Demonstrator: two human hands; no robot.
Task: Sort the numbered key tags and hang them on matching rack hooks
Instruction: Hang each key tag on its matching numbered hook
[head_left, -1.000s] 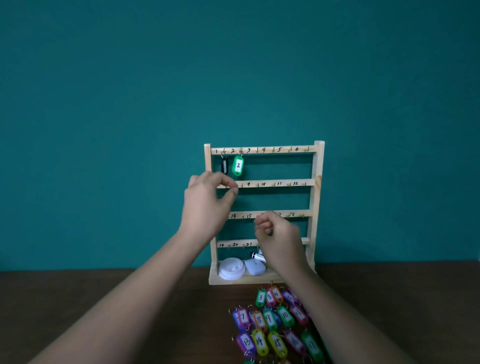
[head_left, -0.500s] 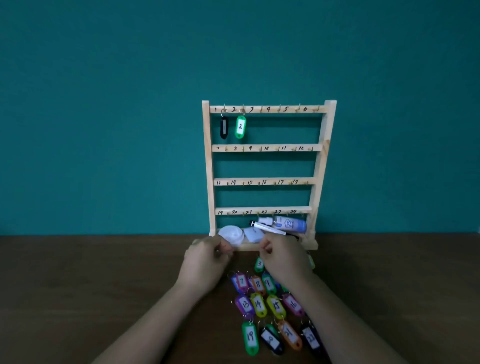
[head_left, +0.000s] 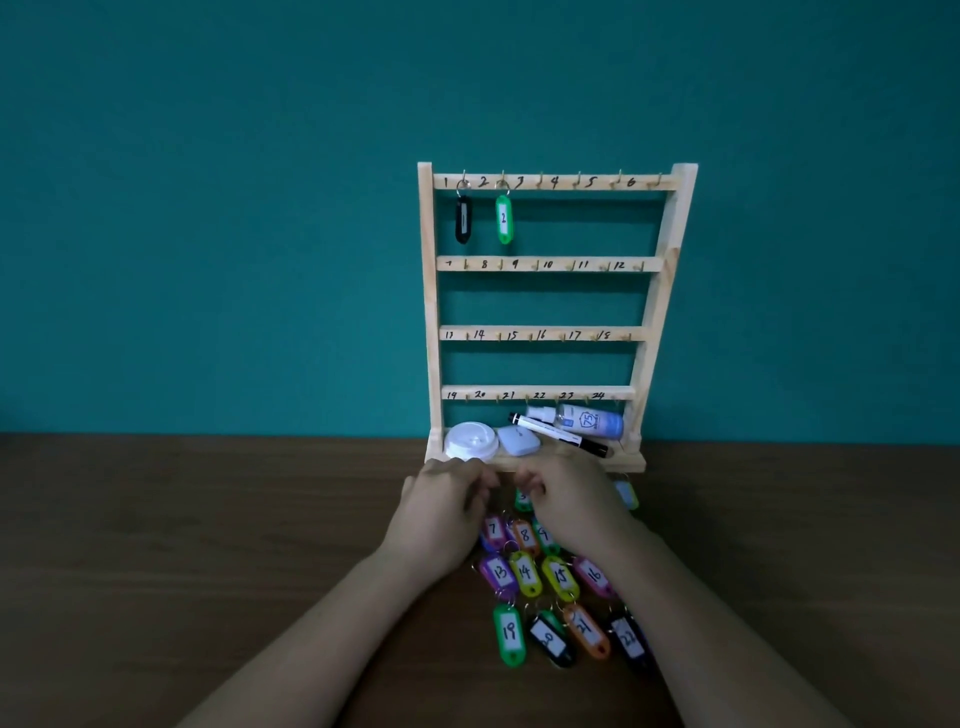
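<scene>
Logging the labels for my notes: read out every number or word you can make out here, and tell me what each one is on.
"1" to "24": handwritten on the rack, across its four rails.
"2": hanging green tag.
"75": spray bottle.
"7", "8", "9", "13", "14", "15", "16", "19", "21", "22": tags on the table.
Unreadable: hanging black tag, print on the marker, black table tag, half-covered blue tag.

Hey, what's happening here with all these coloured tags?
A person is sorting numbered key tags onto a wooden rack. A black tag and green tag 2 hang on the first two top-row hooks; the other tags lie in rows on the table. The left hand and right hand are down at the far end of those rows, beside a half-hidden green tag; whether either grips it cannot be told.
</scene>
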